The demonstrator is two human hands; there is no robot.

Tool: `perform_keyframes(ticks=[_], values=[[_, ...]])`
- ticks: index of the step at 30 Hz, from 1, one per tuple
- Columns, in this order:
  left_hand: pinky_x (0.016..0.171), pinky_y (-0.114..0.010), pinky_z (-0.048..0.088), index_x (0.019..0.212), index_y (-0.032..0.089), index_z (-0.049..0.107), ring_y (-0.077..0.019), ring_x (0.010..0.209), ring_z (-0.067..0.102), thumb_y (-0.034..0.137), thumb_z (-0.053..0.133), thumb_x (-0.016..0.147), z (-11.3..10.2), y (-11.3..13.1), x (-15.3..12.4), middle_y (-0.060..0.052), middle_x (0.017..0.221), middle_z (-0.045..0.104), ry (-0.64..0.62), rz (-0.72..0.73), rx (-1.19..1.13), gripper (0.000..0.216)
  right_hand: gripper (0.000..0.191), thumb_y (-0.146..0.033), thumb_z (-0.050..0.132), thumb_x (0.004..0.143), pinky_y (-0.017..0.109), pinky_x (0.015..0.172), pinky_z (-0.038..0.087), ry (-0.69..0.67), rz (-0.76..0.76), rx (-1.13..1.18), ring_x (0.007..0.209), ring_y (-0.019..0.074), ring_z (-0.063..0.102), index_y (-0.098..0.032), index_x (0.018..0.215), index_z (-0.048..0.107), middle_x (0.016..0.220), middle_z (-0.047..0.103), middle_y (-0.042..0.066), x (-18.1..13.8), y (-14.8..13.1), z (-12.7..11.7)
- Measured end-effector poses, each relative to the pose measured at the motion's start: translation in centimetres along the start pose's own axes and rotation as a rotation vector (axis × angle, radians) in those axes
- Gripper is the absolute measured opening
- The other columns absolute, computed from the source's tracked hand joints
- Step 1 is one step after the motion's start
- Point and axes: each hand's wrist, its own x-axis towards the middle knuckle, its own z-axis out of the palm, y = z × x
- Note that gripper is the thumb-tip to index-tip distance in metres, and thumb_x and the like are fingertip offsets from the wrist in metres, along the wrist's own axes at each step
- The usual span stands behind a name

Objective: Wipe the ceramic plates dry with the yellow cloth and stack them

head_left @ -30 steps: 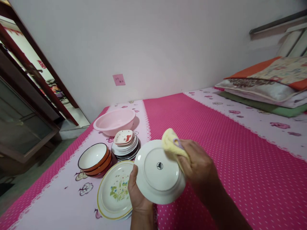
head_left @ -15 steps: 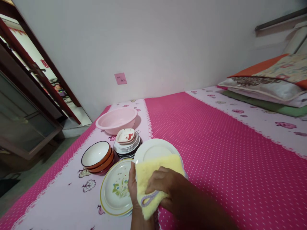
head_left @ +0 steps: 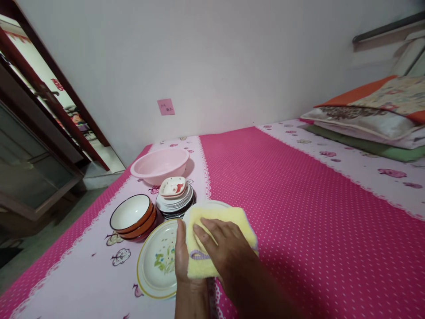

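Observation:
My left hand [head_left: 182, 259] grips a white plate [head_left: 214, 204] from its left side, thumb up along the edge. Most of the plate is hidden; only its far rim and a bit of the left edge show. A fluffy yellow cloth [head_left: 241, 221] with a purple loop covers the plate. Over the cloth, my right hand [head_left: 222, 243] presses with its fingers stretched forward, its thumb hidden. Just left of my left hand lies a plate with a yellow rim and a flower print [head_left: 156, 266], partly covered by that hand.
Orange bowls [head_left: 137, 221] are stacked at the left. Behind the plates stand a pile of small white dishes [head_left: 175, 201] and a pink basin [head_left: 159, 164]. Cushions [head_left: 372, 117] lie at the far right of the pink bedspread [head_left: 299, 199]. A wall rises behind.
The cloth and my right hand have shifted up the plate, covering more of its far part. My right fingers now stretch out flatter. The view has moved slightly.

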Motion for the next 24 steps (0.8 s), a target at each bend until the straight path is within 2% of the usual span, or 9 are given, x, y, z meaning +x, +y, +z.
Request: perform_keyframes(ticks=[3,6,8,10,12,15,17,19,24], values=[[0.104,-0.031,0.052,0.109,0.012,0.079,-0.0209,0.107,0.074,0.048,0.037,0.106,1.1,-0.7,0.0,-0.015,0.106,0.081,0.092,0.128,0.046,0.055,0.047,-0.010,0.043,0.096,0.054,0.097,0.054,0.092,-0.024,0.020,0.122,0.0361,0.062,-0.007,0.143,0.053,0.139,0.063,0.023,0.3,0.4,-1.3],[0.106,-0.036,0.052,0.124,0.018,0.073,-0.0220,0.118,0.069,0.044,0.044,0.105,2.3,-1.5,0.0,-0.013,0.123,0.076,0.100,0.166,0.162,0.043,0.045,-0.009,0.044,0.096,0.047,0.095,0.057,0.262,0.073,0.152,0.117,0.0311,0.065,-0.009,0.140,0.055,0.128,0.070,0.020,0.3,2.2,-2.6],[0.104,-0.040,0.053,0.133,0.022,0.068,-0.0264,0.129,0.062,0.048,0.054,0.100,2.7,-1.9,0.2,-0.014,0.141,0.067,0.093,0.126,0.291,0.044,0.036,-0.018,0.052,0.096,0.041,0.084,0.061,0.382,0.302,0.333,0.103,0.0287,0.072,-0.012,0.130,0.063,0.113,0.075,0.017,0.0,4.2,-3.5],[0.100,-0.041,0.055,0.132,0.021,0.069,-0.0301,0.129,0.061,0.049,0.065,0.094,2.7,-2.3,0.5,-0.016,0.144,0.063,0.140,0.152,0.418,0.048,0.033,-0.033,0.063,0.093,0.038,0.072,0.062,0.478,0.620,0.584,0.086,0.0279,0.075,-0.014,0.120,0.068,0.100,0.078,0.013,-0.4,6.4,-4.5],[0.087,-0.032,0.059,0.119,0.017,0.074,-0.0250,0.109,0.071,0.044,0.075,0.087,2.4,-2.6,0.9,-0.015,0.124,0.074,0.266,0.299,0.497,0.041,0.046,-0.044,0.075,0.083,0.039,0.068,0.063,0.559,0.859,0.884,0.080,0.0293,0.077,-0.014,0.117,0.070,0.095,0.080,0.012,-0.7,8.2,-5.5],[0.067,-0.019,0.055,0.103,0.016,0.078,-0.0135,0.079,0.071,0.035,0.079,0.084,2.1,-2.9,1.4,-0.006,0.091,0.078,0.434,0.514,0.519,0.026,0.061,-0.044,0.086,0.069,0.043,0.074,0.064,0.677,0.991,1.253,0.087,0.0329,0.078,-0.013,0.119,0.069,0.102,0.080,0.013,-0.9,9.7,-6.4],[0.076,-0.022,0.058,0.108,0.018,0.077,-0.0155,0.089,0.073,0.033,0.074,0.089,2.3,-3.2,1.5,-0.008,0.100,0.079,0.378,0.486,0.484,0.025,0.062,-0.039,0.089,0.065,0.044,0.079,0.065,0.717,1.029,1.382,0.092,0.0343,0.078,-0.013,0.118,0.069,0.103,0.081,0.013,-0.9,9.9,-6.4],[0.095,-0.031,0.058,0.121,0.019,0.075,-0.0213,0.111,0.071,0.031,0.065,0.096,2.8,-3.6,1.3,-0.011,0.119,0.077,0.250,0.352,0.399,0.029,0.062,-0.035,0.090,0.063,0.045,0.082,0.064,0.718,1.063,1.461,0.095,0.0349,0.078,-0.014,0.117,0.069,0.102,0.081,0.013,-0.8,9.9,-5.9],[0.121,-0.045,0.038,0.144,0.021,0.060,-0.0255,0.133,0.060,0.016,0.046,0.103,2.7,-4.4,1.2,-0.011,0.135,0.071,0.122,0.139,0.186,0.044,0.063,-0.035,0.093,0.061,0.044,0.088,0.063,0.643,1.105,1.585,0.096,0.0347,0.078,-0.013,0.115,0.069,0.099,0.082,0.012,-0.5,9.4,-3.6]])
